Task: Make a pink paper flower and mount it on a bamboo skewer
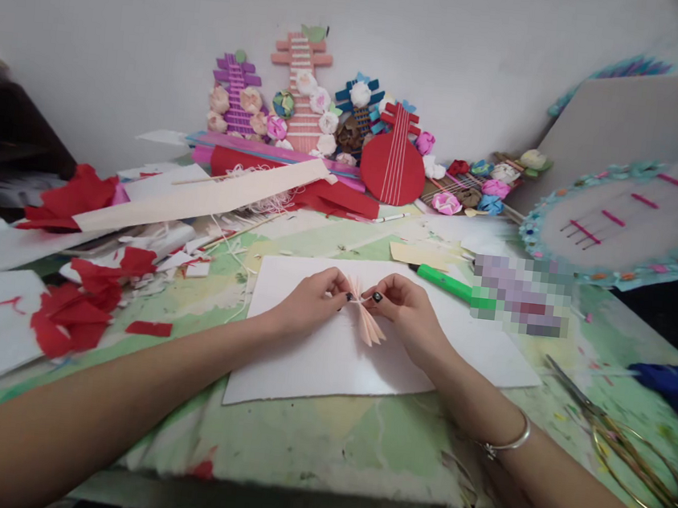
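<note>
Both my hands meet over a white sheet [327, 366] at the table's middle. Between them is a small pleated fan of pale pink paper [366, 322], pinched at its waist. My left hand [313, 300] has its fingers closed on the left side of the folded paper. My right hand [409, 310] pinches the right side, where a thin white thread seems to run around the waist. A silver bangle [506, 443] sits on my right wrist.
A green marker [448, 286] lies right of my hands and scissors [616, 437] lie at the front right. Red paper scraps [86, 292] litter the left. Paper instruments and flowers [352, 126] line the wall, with a round decorated board [626, 228] at right.
</note>
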### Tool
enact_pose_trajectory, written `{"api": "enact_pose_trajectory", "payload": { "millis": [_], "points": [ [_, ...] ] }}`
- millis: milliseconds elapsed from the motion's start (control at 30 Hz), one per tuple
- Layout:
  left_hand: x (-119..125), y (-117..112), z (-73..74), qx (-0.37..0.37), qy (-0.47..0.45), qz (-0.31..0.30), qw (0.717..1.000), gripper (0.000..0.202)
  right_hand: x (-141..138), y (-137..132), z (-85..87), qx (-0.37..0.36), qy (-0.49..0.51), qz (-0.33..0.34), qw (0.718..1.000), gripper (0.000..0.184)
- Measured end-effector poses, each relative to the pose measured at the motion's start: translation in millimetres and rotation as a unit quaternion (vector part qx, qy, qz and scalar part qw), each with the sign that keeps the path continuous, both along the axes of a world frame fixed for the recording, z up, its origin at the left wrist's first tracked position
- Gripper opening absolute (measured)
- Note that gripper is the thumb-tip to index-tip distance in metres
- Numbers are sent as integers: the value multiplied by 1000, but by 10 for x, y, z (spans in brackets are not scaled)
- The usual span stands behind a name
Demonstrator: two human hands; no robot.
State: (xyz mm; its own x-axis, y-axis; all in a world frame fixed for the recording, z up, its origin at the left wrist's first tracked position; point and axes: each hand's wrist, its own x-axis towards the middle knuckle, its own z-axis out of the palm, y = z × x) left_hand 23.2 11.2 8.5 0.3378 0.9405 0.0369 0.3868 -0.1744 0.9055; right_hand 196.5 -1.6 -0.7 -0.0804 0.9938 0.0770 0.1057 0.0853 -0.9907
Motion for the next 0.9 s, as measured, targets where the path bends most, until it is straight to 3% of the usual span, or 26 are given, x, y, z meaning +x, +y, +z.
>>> {"api": "enact_pose_trajectory", "payload": {
  "millis": [133, 233, 400, 700, 900],
  "points": [
    [-31, 49, -12, 45, 72, -1, 996, 18, -6, 15, -29, -32, 67, 22, 997, 22],
    [-41, 44, 0, 47, 92, -18, 994, 25, 4, 23, -35, -34, 50, 29, 998, 23],
    [-34, 16, 18, 62, 82, -29, 994, 23, 17, 37, -53, -35, 38, 39, 998, 25],
    [-46, -66, 131, 180, 67, 8, 981, 15, -27, -47, 104, -6, 144, 68, 987, 29],
    [-68, -75, 155, 188, 46, -10, 981, 21, -29, -61, 127, 26, 132, 60, 989, 25]
  ]
}}
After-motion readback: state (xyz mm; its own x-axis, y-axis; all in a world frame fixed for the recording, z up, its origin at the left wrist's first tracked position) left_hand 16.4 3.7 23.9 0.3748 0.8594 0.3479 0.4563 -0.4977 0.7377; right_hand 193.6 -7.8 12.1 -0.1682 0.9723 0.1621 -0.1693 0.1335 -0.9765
